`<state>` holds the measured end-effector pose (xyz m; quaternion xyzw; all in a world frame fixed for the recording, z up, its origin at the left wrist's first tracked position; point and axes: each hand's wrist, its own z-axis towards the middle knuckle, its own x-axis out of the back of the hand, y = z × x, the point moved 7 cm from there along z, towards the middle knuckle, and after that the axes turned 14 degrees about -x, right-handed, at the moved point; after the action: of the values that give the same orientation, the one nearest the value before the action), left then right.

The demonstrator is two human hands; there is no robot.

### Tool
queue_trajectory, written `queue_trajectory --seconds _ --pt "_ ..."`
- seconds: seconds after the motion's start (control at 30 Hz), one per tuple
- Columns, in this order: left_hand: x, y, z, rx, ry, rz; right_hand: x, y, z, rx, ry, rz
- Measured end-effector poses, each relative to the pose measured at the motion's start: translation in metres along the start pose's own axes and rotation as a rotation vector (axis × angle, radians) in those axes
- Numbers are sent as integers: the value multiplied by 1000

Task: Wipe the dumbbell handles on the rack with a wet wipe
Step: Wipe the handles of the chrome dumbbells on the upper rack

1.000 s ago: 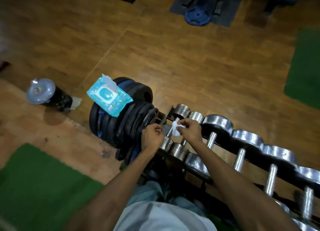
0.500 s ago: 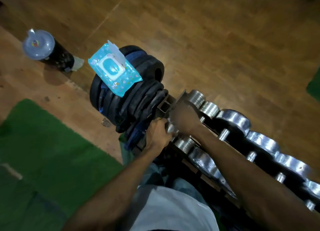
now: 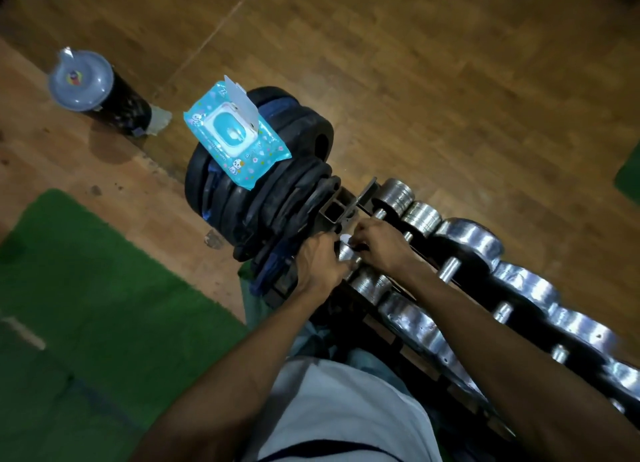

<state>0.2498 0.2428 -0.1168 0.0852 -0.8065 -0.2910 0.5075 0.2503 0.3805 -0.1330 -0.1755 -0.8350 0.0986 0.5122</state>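
Work looks barely begun: right hand (image 3: 377, 250) fingers pinch the wet wipe (image 3: 345, 238) at the first dumbbell (image 3: 346, 253), left hand (image 3: 320, 262) gripping its end, while the row's other handles (image 3: 449, 268) await.

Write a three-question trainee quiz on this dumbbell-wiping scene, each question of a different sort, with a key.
1. True or false: the lid of the wet wipes pack is open.
2. The pack lies on: A) the floor, B) the stacked weight plates, C) the green mat.
3. Fill in: the bit of white wipe shows between the left hand and the ____ hand.

Key: 1 true; 2 B; 3 right.
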Motion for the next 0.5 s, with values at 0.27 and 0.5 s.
queue_trajectory --seconds 0.27,0.5 --pt "2 2 -4 -4 4 -37 -10 30 -20 -439 13 368" --pt "2 2 -4 -10 -1 -11 -30 28 -18 -866 -129 850"
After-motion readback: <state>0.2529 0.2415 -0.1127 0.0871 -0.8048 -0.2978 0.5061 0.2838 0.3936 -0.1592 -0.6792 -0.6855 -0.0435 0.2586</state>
